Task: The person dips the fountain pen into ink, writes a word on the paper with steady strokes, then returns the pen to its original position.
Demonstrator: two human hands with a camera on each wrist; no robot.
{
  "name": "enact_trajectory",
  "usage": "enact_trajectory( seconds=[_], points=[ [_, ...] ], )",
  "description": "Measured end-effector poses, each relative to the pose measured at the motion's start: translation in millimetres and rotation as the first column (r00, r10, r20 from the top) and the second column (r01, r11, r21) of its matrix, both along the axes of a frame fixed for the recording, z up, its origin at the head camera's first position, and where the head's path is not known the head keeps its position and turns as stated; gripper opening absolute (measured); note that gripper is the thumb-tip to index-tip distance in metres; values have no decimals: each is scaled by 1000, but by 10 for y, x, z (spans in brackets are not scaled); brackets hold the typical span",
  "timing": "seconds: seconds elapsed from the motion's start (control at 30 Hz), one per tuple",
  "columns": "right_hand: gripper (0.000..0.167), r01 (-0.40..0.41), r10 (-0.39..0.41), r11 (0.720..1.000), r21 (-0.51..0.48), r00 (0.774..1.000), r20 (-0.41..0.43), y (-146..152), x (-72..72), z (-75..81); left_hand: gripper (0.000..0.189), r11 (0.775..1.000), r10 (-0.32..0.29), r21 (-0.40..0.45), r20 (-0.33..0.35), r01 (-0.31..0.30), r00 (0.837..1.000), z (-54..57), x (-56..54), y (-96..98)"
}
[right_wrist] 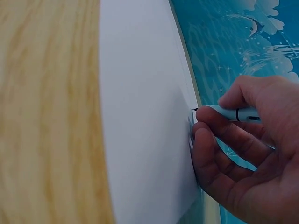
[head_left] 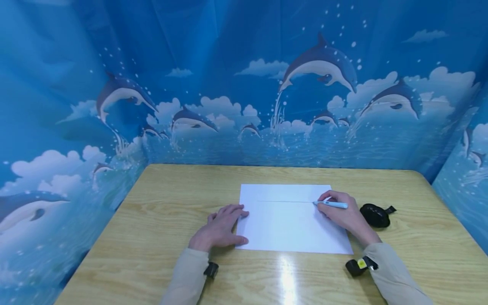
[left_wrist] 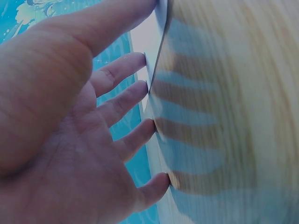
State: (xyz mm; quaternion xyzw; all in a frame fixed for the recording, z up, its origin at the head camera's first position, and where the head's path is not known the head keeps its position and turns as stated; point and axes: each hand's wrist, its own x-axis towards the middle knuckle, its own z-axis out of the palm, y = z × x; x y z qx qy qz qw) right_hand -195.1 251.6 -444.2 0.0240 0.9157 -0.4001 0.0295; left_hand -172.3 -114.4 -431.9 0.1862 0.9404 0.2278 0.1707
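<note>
Blue sheeting (head_left: pixel 236 55) printed with dolphins and clouds is hung around a wood-grained table (head_left: pixel 171 199), on which white paper (head_left: pixel 282 231) is laid, a thin line (head_left: pixel 282 201) drawn near its far edge. Over the paper's right side, a light blue pen (head_left: pixel 337 204) is pinched in the right hand (head_left: pixel 345 212), its tip at the line's right end; a black object (head_left: pixel 375 215) is seen just beyond. Across the left edge, the left hand (head_left: pixel 223 226) is spread, nothing grasped. Banded reflections (left_wrist: pixel 191 128) of its parted fingers are shown only by the left wrist view; by the right, curled fingers (right_wrist: pixel 205 151) beneath the pen, concealed from above, are revealed.
</note>
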Motion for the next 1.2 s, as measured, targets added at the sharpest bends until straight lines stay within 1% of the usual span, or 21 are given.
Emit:
enact_trajectory(
  seconds=[0.13,0.37,0.57,0.7,0.77,0.87,1.03,1.2],
  points=[
    [24,7,-7,1000,-5,1000,15,1,10,12,71,1000,3,-3,3,-3,1000,-3,4,-5],
    [25,19,-19,1000,17,999,32,-9,18,25,71,1000,5,2,1,-5,1000,6,4,-4],
    [22,4,-5,999,33,1000,19,-1,7,29,71,1000,0,-4,-4,0,1000,-7,-12,-10],
    [21,-20,20,999,32,1000,-12,4,-11,49,71,1000,-3,-9,-6,3,1000,-6,-16,-18],
    [20,-27,28,1000,15,999,-33,-2,-33,62,71,1000,-2,-7,-4,2,1000,-1,-13,-21],
    [17,-50,49,999,-18,996,-68,-41,-87,75,71,1000,2,-6,0,-2,1000,7,-6,-23],
    [14,-137,128,988,-78,986,-107,-180,-190,54,71,1000,0,-8,-1,0,1000,20,1,-17],
    [12,-207,193,974,-96,972,-136,-328,-275,15,72,1000,-8,-2,-4,8,1000,22,3,-11]
  ],
)
